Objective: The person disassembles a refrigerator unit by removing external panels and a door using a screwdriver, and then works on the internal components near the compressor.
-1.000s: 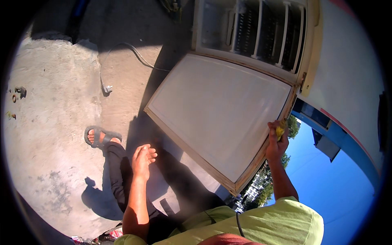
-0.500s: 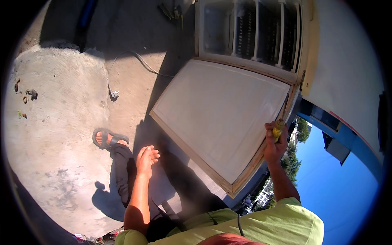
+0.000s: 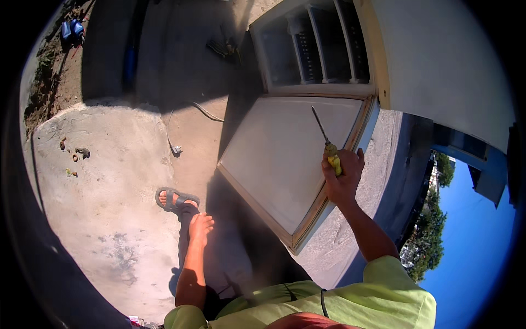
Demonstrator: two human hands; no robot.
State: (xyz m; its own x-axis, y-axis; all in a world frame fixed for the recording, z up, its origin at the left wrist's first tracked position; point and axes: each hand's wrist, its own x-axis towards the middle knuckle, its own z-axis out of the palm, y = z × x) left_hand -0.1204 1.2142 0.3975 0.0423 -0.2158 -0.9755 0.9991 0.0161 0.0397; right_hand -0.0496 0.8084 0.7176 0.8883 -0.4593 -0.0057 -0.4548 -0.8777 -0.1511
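Seen from the head camera, a person stands outdoors over an old white refrigerator (image 3: 323, 49) lying on its back on sunlit concrete (image 3: 109, 219), its door (image 3: 290, 159) swung open toward the near side and still joined to the cabinet at the right edge. The right hand (image 3: 342, 178) is closed firmly around the yellow handle of a screwdriver (image 3: 324, 137), whose shaft points up and away over the door's inner panel, close to its right rim. The left hand (image 3: 200, 227) hangs loose, fingers relaxed and holding nothing, above a sandalled foot (image 3: 176, 200). A power cord (image 3: 183, 129) trails on the ground to the left. Judging by this, work on the door appears unfinished.
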